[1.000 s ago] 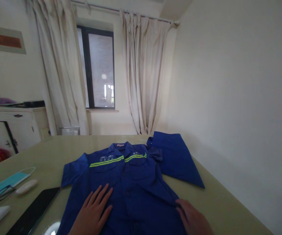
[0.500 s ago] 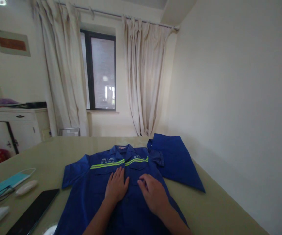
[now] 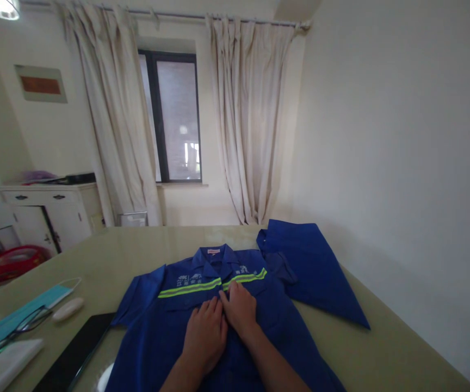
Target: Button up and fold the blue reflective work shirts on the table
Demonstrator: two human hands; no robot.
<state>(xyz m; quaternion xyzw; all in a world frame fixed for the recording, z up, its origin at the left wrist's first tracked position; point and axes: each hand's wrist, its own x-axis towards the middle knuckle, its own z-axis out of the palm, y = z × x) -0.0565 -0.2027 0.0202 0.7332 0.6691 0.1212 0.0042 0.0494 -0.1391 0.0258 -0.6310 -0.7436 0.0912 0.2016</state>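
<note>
A dark blue short-sleeved work shirt [image 3: 178, 337] lies front up on the table, collar at the far end, with a yellow-green and grey stripe and pale printing across the chest. My left hand [image 3: 207, 331] rests on its front near the middle opening, fingers bent and drawn together on the cloth. Close beside it, my right hand [image 3: 241, 309] is curled at the same opening just below the stripe, thumb and fingers closed on the edge. The fingertips partly hide the cloth between them.
Folded blue cloth [image 3: 314, 272] lies at the right, touching the shirt's sleeve. Along the left of the table [image 3: 137, 245] are a black phone [image 3: 75, 348], a light blue mask [image 3: 26, 313], glasses [image 3: 33, 321], a pale oval object [image 3: 68, 310] and a white flat object [image 3: 10, 365].
My right hand has moved left and farther up to the shirt's opening. My left hand has gone from lying flat to bent fingers. The camera view has turned slightly left.
</note>
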